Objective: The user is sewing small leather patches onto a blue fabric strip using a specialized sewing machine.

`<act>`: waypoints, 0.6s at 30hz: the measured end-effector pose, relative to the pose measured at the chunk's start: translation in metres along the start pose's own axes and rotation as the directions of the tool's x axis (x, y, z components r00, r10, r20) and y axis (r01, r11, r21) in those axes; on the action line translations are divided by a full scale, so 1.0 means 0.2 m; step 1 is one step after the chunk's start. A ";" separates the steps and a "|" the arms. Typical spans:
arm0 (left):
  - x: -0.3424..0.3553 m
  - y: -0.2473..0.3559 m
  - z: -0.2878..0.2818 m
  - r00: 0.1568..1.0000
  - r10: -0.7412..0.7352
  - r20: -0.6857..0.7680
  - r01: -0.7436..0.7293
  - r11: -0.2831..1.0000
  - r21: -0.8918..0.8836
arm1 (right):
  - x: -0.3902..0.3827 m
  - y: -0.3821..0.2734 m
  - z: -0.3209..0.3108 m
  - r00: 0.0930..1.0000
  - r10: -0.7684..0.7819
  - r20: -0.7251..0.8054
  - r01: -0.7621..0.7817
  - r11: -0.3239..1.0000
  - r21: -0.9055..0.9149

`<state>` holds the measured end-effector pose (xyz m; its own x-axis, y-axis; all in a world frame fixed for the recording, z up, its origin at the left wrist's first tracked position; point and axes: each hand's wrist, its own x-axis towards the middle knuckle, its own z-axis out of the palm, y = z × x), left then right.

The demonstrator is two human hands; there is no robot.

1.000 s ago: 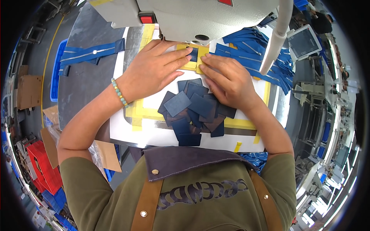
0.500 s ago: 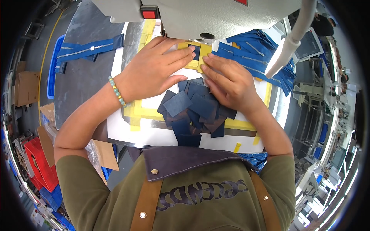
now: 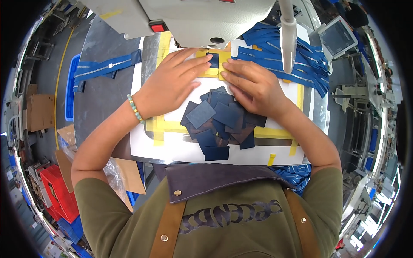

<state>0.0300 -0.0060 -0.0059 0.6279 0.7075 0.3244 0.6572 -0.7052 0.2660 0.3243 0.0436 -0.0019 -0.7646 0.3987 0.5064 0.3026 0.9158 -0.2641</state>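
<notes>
Cardboard box point(image 3: 132, 175) holds plastic film point(image 3: 114, 174), while the left hand point(image 3: 168, 84), flat and ungripping, and right hand point(image 3: 257, 86), grip unclear, touch a yellow frame point(image 3: 210, 72) around a dark patch point(image 3: 214, 61).

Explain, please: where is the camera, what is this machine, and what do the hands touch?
The camera is worn on a person's head and looks down; its fisheye lens bends straight edges. The pale machine head looks like part of a sewing machine. Before it, the left hand has fingertips at the edge of a dark blue patch in a yellow frame; the right hand touches the frame's right side. More patches lie piled nearer the body; blue zippers lie on both sides.
</notes>
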 end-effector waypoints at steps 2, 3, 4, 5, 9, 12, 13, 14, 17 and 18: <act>0.00 -0.03 -0.03 1.000 -0.017 -0.023 0.015 0.996 -0.087 | 0.00 0.00 0.00 1.000 0.009 -0.004 -0.009 1.000 0.002; 0.01 -0.03 -0.04 0.998 -0.045 -0.052 0.036 0.984 -0.174 | 0.00 0.00 0.00 1.000 0.007 -0.005 -0.007 1.000 0.010; 0.02 -0.03 -0.05 0.998 -0.040 -0.046 0.031 0.984 -0.174 | 0.00 0.01 0.00 1.000 0.005 -0.005 -0.005 1.000 0.017; 0.02 -0.02 -0.07 0.995 -0.091 -0.039 0.080 0.972 -0.222 | 0.00 0.01 0.00 1.000 0.010 -0.010 -0.010 1.000 0.017; 0.01 0.00 -0.02 0.998 0.046 -0.045 -0.048 0.998 -0.031 | 0.00 0.01 0.00 0.999 0.031 0.027 -0.032 0.998 0.056; 0.01 0.04 0.00 1.000 0.030 0.010 -0.030 0.997 0.076 | 0.00 0.01 0.00 1.000 0.023 0.001 -0.023 0.999 0.043; 0.01 0.04 0.00 0.999 0.030 0.011 -0.031 0.997 0.077 | 0.00 0.01 0.00 1.000 0.008 -0.020 -0.008 0.999 0.032; 0.01 0.04 -0.01 0.999 0.044 0.028 -0.047 0.994 0.094 | 0.00 0.01 0.01 1.000 0.008 -0.023 -0.008 0.999 0.032; 0.02 0.03 -0.04 0.995 0.078 0.060 -0.085 0.988 0.133 | 0.00 0.01 0.01 1.000 0.009 -0.029 -0.008 0.999 0.033; 0.02 0.03 -0.05 0.993 0.096 0.073 -0.106 0.982 0.153 | 0.00 0.01 0.01 1.000 0.008 -0.027 -0.007 0.999 0.035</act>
<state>0.0331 -0.0073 0.0060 0.7169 0.6380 0.2811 0.6428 -0.7610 0.0876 0.3244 0.0446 -0.0040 -0.7464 0.4068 0.5266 0.2873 0.9108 -0.2964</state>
